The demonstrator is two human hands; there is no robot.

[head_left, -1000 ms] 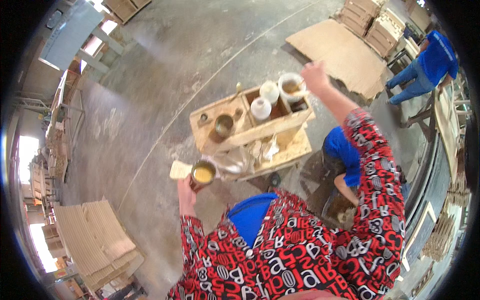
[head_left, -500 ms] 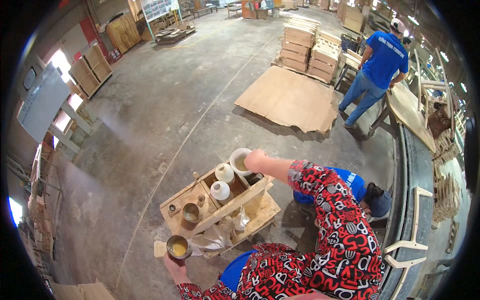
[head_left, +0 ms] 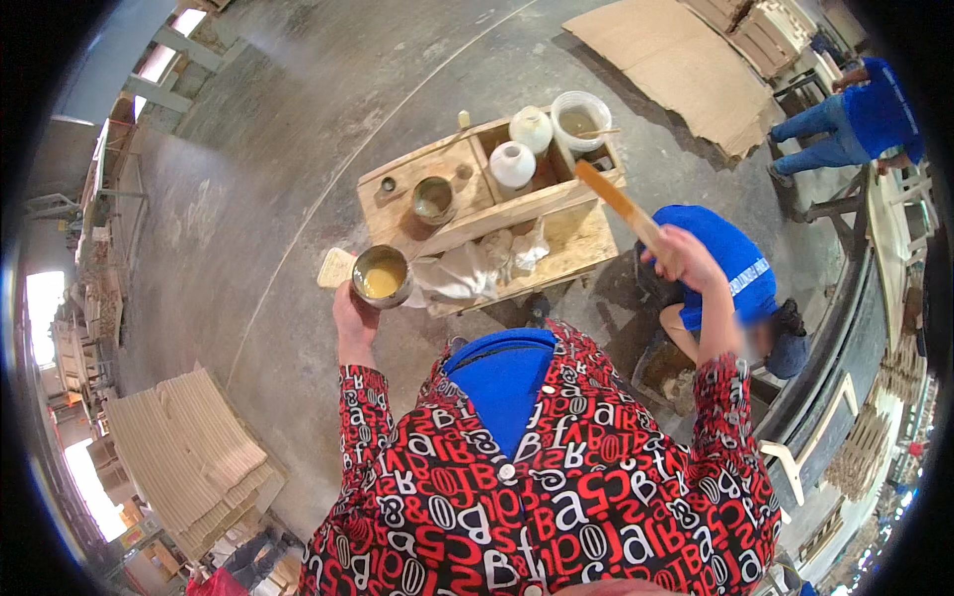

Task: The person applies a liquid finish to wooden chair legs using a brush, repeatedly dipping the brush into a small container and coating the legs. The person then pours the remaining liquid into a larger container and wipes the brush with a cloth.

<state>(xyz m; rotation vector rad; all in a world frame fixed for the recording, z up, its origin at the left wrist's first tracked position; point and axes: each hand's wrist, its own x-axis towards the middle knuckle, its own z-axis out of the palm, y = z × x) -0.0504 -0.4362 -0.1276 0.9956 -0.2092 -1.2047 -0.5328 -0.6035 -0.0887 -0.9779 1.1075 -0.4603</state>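
Note:
My left hand (head_left: 356, 316) is closed round a small dark-rimmed bowl (head_left: 405, 285) with yellowish liquid (head_left: 382, 278) in it. Beside the bowl shows a pale flat piece (head_left: 336, 268); I cannot tell whether that hand also holds it. My right hand (head_left: 686, 260) grips a flat wooden stick (head_left: 621, 211) by its near end, its far end amber and raised near the box edge. In front stands a wooden box on a stand (head_left: 527, 211), bearing two white jugs (head_left: 513, 165), another small bowl (head_left: 433, 200) and a white tub (head_left: 578, 121) with a thin stick across it.
White cloths (head_left: 462, 270) lie on the stand's lower board. A person in blue (head_left: 717, 248) crouches close by my right arm. Another person (head_left: 845, 119) stands at the far right by a bench. Cardboard (head_left: 686, 70) lies on the floor; corrugated sheets (head_left: 189, 452) are at left.
My right hand has drawn back from the white tub to the right, and the wooden stick now shows in it. My left hand still holds the bowl. The view has swung downward.

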